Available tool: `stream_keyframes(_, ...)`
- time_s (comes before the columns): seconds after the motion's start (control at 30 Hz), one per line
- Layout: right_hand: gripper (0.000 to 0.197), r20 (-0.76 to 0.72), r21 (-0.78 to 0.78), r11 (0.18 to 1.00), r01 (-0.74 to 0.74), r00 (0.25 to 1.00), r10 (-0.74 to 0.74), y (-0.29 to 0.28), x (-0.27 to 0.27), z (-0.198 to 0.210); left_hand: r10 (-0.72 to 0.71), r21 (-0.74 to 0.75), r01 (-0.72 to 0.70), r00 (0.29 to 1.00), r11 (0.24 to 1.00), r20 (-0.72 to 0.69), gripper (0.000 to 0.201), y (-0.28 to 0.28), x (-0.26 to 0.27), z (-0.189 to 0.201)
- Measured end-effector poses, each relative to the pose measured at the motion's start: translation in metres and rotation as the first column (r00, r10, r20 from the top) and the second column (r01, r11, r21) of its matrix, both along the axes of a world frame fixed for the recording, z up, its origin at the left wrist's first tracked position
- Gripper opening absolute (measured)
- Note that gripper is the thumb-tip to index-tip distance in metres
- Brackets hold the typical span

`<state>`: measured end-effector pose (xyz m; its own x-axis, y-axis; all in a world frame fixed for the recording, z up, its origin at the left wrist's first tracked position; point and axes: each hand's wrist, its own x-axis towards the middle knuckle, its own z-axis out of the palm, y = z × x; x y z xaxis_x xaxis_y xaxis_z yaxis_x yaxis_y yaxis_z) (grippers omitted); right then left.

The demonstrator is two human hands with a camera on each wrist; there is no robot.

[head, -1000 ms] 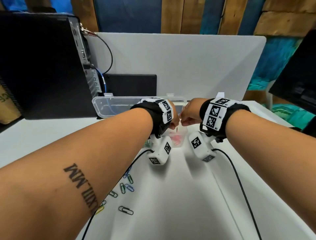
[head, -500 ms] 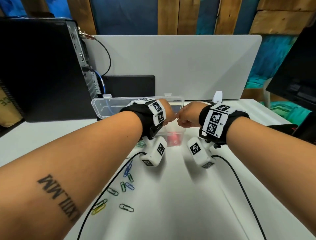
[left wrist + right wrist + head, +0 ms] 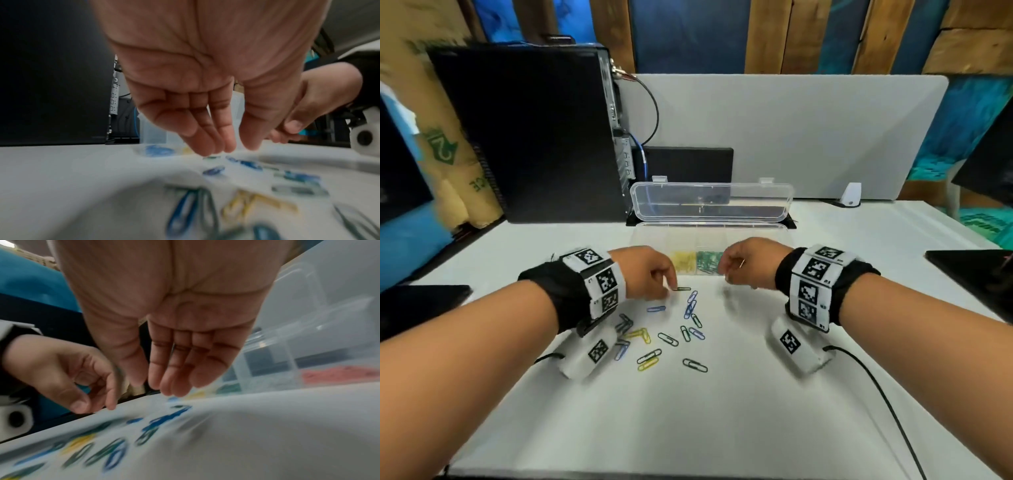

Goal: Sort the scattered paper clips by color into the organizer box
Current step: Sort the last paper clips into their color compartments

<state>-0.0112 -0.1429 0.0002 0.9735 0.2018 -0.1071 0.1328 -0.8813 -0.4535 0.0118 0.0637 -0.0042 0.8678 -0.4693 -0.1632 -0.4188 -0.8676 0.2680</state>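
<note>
Several blue, green and yellow paper clips [image 3: 671, 329] lie scattered on the white table [image 3: 688, 428]. Behind them stands the clear organizer box [image 3: 654, 240] with its lid [image 3: 709, 205] tilted up; yellow clips [image 3: 683, 262] and green clips [image 3: 709, 262] fill two compartments, and red clips [image 3: 339, 374] fill another. My left hand [image 3: 671, 286] reaches down with straight fingers, its tips just over a green clip [image 3: 681, 288], blurred in the left wrist view [image 3: 211, 157]. My right hand [image 3: 727, 277] hangs empty in front of the box, fingers relaxed [image 3: 174, 382].
A black computer tower [image 3: 527, 137] stands at the back left, a white partition [image 3: 791, 137] behind the box. Dark flat objects lie at the left edge [image 3: 414, 308] and right edge [image 3: 969, 270]. A cable [image 3: 876, 394] trails from the right wrist camera.
Both hands were together over the box; they have parted and dropped back toward me, the left down onto the scattered clips. The head view has lifted.
</note>
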Motion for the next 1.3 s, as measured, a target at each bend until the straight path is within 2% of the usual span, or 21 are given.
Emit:
stream_keyframes(0.1,0.020,-0.079,-0.094,0.988,-0.126,0.990,0.119,0.023,-0.013,-0.008,-0.025,0.152,0.025,1.000,0.988,-0.004,0.021,0.022,-0.010,-0.011)
stream_keyframes(0.3,0.023,-0.205,-0.068,0.928,-0.368,0.915,0.348,0.066,-0.036,-0.015,-0.082,0.182,0.096,0.993,0.979,-0.082,0.033,0.036,-0.023,-0.024)
stream_keyframes(0.47,0.029,-0.266,-0.132,0.871,-0.474,0.863,0.430,0.087,-0.041,-0.022,-0.110,0.196,0.127,0.989,0.972,-0.096,0.041,0.036,-0.025,-0.026)
stream_keyframes(0.6,0.024,-0.263,-0.152,0.872,-0.466,0.869,0.419,0.091,-0.040,-0.027,-0.091,0.202,0.105,0.993,0.974,-0.075,0.036,0.037,-0.022,-0.029)
stream_keyframes(0.73,0.006,-0.256,-0.143,0.875,-0.463,0.871,0.419,0.091,-0.040,-0.029,-0.098,0.185,0.106,0.994,0.977,-0.050,0.022,0.038,-0.019,-0.033)
stream_keyframes(0.8,0.007,-0.255,-0.145,0.877,-0.458,0.874,0.414,0.092,-0.039,-0.030,-0.091,0.177,0.097,0.995,0.979,-0.044,0.010,0.038,-0.017,-0.035)
stream_keyframes(0.97,0.007,-0.226,-0.194,0.889,-0.414,0.901,0.370,0.091,-0.038,-0.030,-0.061,0.157,0.059,0.998,0.986,0.007,0.005,0.039,-0.020,-0.038)
stream_keyframes(1.07,0.011,-0.195,-0.194,0.910,-0.365,0.924,0.329,0.091,-0.038,-0.029,-0.048,0.166,0.044,0.999,0.985,0.019,0.010,0.038,-0.023,-0.037)
stream_keyframes(1.2,0.023,-0.056,-0.184,0.947,-0.264,0.965,0.258,0.088,-0.035,-0.030,-0.045,0.216,0.043,0.999,0.975,0.004,0.025,0.036,-0.023,-0.036)
stream_keyframes(1.3,0.023,-0.023,-0.179,0.961,-0.212,0.977,0.211,0.083,-0.032,-0.028,-0.038,0.258,0.042,0.999,0.965,-0.020,0.020,0.034,-0.023,-0.037)
